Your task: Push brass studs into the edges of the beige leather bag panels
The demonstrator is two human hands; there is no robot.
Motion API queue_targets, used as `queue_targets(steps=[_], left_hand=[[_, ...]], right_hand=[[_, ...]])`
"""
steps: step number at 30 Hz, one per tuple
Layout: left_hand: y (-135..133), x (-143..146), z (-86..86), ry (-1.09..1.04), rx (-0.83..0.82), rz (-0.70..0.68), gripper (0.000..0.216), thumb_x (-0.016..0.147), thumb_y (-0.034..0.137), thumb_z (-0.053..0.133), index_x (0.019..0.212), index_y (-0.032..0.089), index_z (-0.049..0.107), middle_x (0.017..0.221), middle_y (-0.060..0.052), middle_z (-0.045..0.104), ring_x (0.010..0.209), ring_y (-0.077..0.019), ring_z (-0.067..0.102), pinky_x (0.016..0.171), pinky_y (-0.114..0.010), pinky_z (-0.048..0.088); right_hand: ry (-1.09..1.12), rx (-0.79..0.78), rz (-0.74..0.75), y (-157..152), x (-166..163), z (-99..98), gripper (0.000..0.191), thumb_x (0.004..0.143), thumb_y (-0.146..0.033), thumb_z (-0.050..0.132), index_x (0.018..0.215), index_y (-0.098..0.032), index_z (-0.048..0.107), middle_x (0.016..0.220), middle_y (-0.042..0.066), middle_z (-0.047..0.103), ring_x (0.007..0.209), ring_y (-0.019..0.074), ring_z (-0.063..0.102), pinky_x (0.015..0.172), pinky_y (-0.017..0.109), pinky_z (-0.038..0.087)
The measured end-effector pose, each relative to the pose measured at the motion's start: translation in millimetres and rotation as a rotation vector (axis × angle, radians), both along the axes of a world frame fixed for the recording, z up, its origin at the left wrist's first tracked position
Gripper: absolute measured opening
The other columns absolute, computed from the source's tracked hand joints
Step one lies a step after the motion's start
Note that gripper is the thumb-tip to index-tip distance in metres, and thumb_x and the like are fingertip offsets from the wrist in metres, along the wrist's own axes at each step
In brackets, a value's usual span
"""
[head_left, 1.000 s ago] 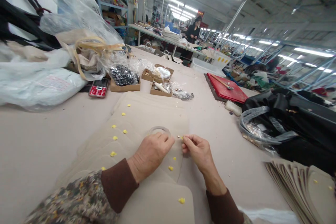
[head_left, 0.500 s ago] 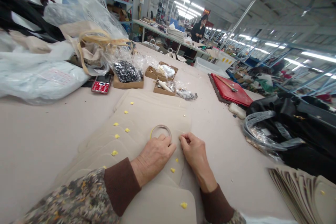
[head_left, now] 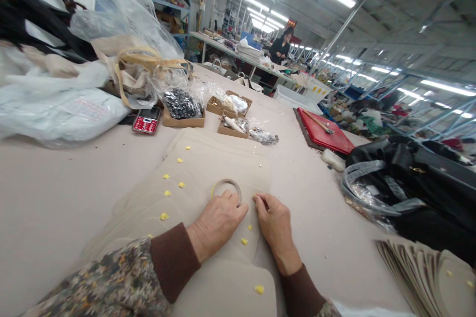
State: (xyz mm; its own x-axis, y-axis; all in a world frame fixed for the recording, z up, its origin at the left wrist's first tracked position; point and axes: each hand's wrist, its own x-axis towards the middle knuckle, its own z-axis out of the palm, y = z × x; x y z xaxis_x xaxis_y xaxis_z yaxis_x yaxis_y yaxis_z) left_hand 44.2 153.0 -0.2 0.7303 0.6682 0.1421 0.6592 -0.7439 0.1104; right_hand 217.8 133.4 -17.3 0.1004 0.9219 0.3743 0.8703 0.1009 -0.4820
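My left hand point(head_left: 217, 219) is closed around the near side of a narrow roll of tape point(head_left: 226, 181), its ring standing out beyond the fingers. Beneath it lie overlapping beige panels point(head_left: 219, 151), fanned out toward me. Small yellow tape bits point(head_left: 259, 289) dot several of them. At the right edge of the panels, my right hand point(head_left: 275, 223) pinches thumb and forefinger together; whatever is between the fingertips is too small to make out. Tiny shiny studs point(head_left: 260, 165) show near that same edge, farther up.
Small cardboard boxes point(head_left: 233, 132) of hardware and a red phone point(head_left: 147, 122) sit beyond the panels. A hammer point(head_left: 318, 121) rests on a red slab point(head_left: 334, 136). Black bags point(head_left: 405, 178) and stacked beige pieces point(head_left: 416, 262) lie right. Plastic-wrapped goods point(head_left: 59, 109) fill the left. A person point(head_left: 279, 49) stands far back.
Both hands stay almost where they were, left on the tape roll, right pinched at the panel edge. The whole view has shifted slightly.
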Motion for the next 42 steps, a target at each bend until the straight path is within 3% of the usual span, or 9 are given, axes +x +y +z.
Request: queue_targets(steps=[7,13,17,20,25,30,34,38,42], left_hand=[[2,-7,12.8,-0.042,-0.055,-0.029,0.016,0.09,0.007,0.044,0.091,0.017,0.056,0.088,-0.007,0.059,0.078,-0.022,0.056,0.065,-0.033,0.048],[10,-14,21.3,-0.368,-0.074,-0.12,0.015,0.094,0.013,0.043,0.096,0.019,0.057,0.084,-0.002,0.064,0.081,-0.017,0.062,0.073,-0.027,0.05],[9,-13,14.7,-0.533,-0.047,-0.173,0.029,0.097,0.018,0.042,0.126,0.018,0.047,0.097,-0.005,0.07,0.085,-0.0161,0.068,0.073,-0.026,0.053],[7,-12,11.5,-0.519,0.014,-0.178,0.043,0.097,0.017,0.043,0.138,0.015,0.034,0.098,-0.008,0.071,0.08,-0.0172,0.069,0.067,-0.027,0.054],[4,-7,13.1,-0.487,0.029,-0.168,0.034,0.098,0.02,0.041,0.131,0.014,0.037,0.088,-0.006,0.071,0.075,-0.0186,0.069,0.061,-0.027,0.051],[1,-4,22.4,-0.461,-0.158,-0.147,0.014,0.099,0.02,0.038,0.105,0.018,0.05,0.088,-0.003,0.067,0.078,-0.0168,0.066,0.065,-0.026,0.048],[2,-2,31.6,-0.431,-0.246,-0.07,0.012,0.097,0.018,0.041,0.091,0.019,0.051,0.078,0.001,0.062,0.071,-0.0141,0.061,0.063,-0.024,0.044],[8,2,34.6,-0.407,-0.169,-0.075,0.013,0.093,0.013,0.044,0.084,0.019,0.051,0.07,0.003,0.057,0.064,-0.0133,0.057,0.058,-0.023,0.039],[9,7,32.7,-0.48,-0.033,-0.116,0.019,0.095,0.015,0.039,0.08,0.019,0.051,0.071,0.001,0.056,0.064,-0.0133,0.054,0.059,-0.024,0.039]], right_hand=[[-0.032,-0.18,0.006,2,-4,15.5,0.02,0.085,-0.026,0.055,0.072,-0.019,0.067,0.068,0.002,0.068,0.062,0.0148,0.06,0.062,0.024,0.04],[0.153,-0.369,0.185,-23,-1,27.9,0.023,0.083,-0.023,0.056,0.064,-0.018,0.068,0.061,-0.001,0.067,0.057,0.0136,0.059,0.054,0.022,0.04],[0.372,-0.153,0.193,-28,0,33.0,0.018,0.087,-0.024,0.055,0.09,-0.018,0.072,0.082,0.003,0.073,0.072,0.0165,0.065,0.067,0.025,0.049],[0.381,0.013,0.28,-28,-2,38.7,0.018,0.089,-0.022,0.055,0.1,-0.018,0.068,0.092,0.006,0.072,0.078,0.0163,0.065,0.07,0.026,0.051],[0.211,0.131,0.371,-27,-7,41.1,0.017,0.09,-0.013,0.049,0.088,-0.019,0.065,0.08,0.004,0.067,0.072,0.0141,0.061,0.069,0.025,0.049],[0.098,0.23,0.288,-27,-8,33.0,0.016,0.085,-0.01,0.049,0.08,-0.019,0.062,0.07,0.002,0.065,0.061,0.0126,0.059,0.062,0.023,0.048],[0.075,0.27,0.214,-26,-11,33.0,0.018,0.081,-0.01,0.048,0.077,-0.019,0.063,0.065,0.001,0.064,0.056,0.0119,0.058,0.058,0.023,0.047],[0.223,0.182,0.148,-25,-15,37.4,0.016,0.079,-0.014,0.05,0.074,-0.018,0.064,0.063,0.001,0.064,0.054,0.0118,0.057,0.057,0.023,0.047],[0.683,-0.075,0.026,-15,-10,36.5,0.016,0.08,-0.029,0.057,0.07,-0.017,0.063,0.053,-0.002,0.06,0.045,0.0115,0.055,0.046,0.022,0.046]])
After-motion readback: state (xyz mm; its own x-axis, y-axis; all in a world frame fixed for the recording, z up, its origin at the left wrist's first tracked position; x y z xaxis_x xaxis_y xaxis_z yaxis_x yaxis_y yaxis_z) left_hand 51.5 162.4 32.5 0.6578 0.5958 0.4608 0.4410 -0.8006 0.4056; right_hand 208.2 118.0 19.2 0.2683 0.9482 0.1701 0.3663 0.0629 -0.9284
